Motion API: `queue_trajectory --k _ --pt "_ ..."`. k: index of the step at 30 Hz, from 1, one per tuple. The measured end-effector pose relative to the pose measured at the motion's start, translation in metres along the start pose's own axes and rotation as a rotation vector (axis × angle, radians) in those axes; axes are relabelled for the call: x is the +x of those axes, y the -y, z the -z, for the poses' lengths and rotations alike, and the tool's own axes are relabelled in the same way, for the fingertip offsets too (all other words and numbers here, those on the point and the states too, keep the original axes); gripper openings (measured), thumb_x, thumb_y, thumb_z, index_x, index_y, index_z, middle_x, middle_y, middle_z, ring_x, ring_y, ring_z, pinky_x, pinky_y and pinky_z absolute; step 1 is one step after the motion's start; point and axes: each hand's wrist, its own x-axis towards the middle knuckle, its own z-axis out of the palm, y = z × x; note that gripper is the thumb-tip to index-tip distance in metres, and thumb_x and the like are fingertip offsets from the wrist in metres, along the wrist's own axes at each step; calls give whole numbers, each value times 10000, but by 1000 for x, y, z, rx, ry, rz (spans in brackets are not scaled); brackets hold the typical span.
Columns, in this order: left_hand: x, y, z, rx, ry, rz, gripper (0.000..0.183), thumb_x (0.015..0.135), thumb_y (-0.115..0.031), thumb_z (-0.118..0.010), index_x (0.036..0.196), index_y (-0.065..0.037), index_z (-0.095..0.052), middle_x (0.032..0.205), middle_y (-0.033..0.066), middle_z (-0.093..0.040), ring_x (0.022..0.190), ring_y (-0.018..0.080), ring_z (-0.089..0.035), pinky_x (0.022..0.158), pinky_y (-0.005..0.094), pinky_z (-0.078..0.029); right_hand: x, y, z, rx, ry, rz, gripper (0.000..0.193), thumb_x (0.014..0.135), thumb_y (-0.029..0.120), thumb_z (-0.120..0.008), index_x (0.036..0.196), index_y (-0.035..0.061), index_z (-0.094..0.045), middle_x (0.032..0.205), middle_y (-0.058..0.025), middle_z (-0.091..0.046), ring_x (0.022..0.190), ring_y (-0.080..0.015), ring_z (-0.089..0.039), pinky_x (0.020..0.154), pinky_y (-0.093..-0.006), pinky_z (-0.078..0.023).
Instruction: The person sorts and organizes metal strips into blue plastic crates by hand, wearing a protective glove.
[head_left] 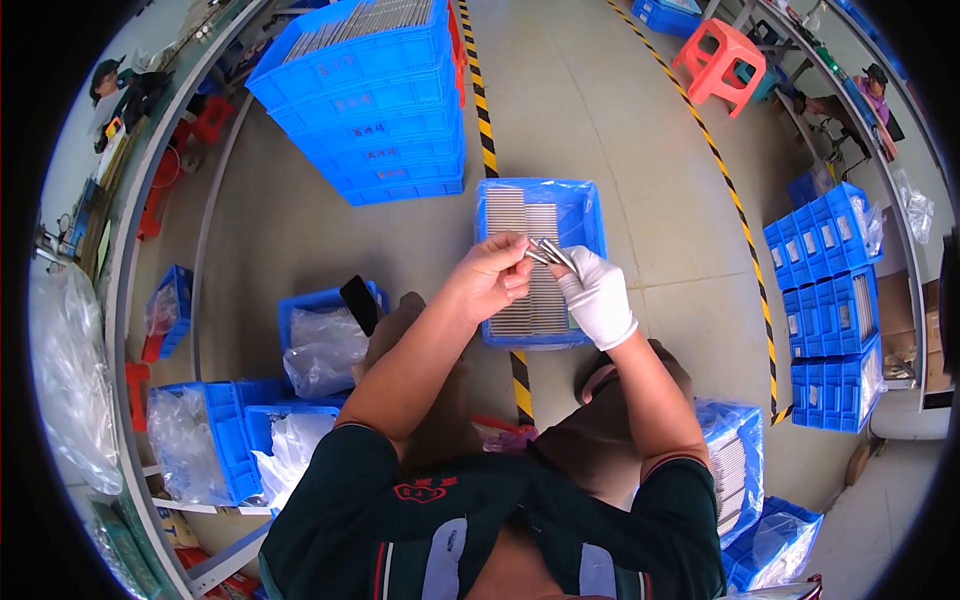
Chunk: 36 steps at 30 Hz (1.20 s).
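My right hand point(597, 298), in a white glove, closes around a small bunch of short, shiny metal rods point(550, 253), which fan out toward the left. The bare fingers of my left hand point(488, 278) are pinched together at the left end of one of those rods. Both hands are above a blue plastic crate point(598, 215) lined with clear film. Inside it, many similar metal rods point(507, 228) lie stacked side by side in two columns. My hands hide part of the columns.
Beyond the crate, at left, stands a tall stack of blue crates point(375, 125). A black phone point(360, 304) rests by a bagged crate near my left knee. More crates point(825, 312) are stacked at right. A red stool point(722, 65) stands farther off. Striped tape point(487, 130) marks the floor.
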Motion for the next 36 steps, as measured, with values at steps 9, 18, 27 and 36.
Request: queue_trajectory --k 9,18,27,36 --pt "0 8 -21 493 -300 -250 140 832 -157 -558 893 -32 -565 676 38 -549 553 89 -476 498 221 -395 2 -8 -1 136 31 -222 109 786 89 -566 864 12 -565 675 -158 -551 562 -260 -514 548 -314 -427" --pt "1 -5 -3 434 -266 -324 154 791 -147 -613 858 -12 -583 708 41 -566 572 85 -483 539 213 -409 1 1 6 510 177 -446 141 840 127 -533 890 3 -579 609 15 -493 543 -63 -423 507 -221 -372" --pt "-5 -10 -5 360 -150 -148 104 795 -110 -596 829 -12 -584 680 24 -537 588 99 -474 554 242 -403 1 3 7 600 259 -497 153 842 149 -537 805 4 -571 566 25 -455 514 -52 -395 472 -210 -336" --pt "-9 -16 -4 548 -185 -116 127 756 -118 -642 820 -17 -603 705 28 -569 570 88 -474 542 214 -392 -2 3 9 725 312 -572 143 842 155 -543 801 19 -565 576 42 -442 512 -42 -374 460 -195 -309"
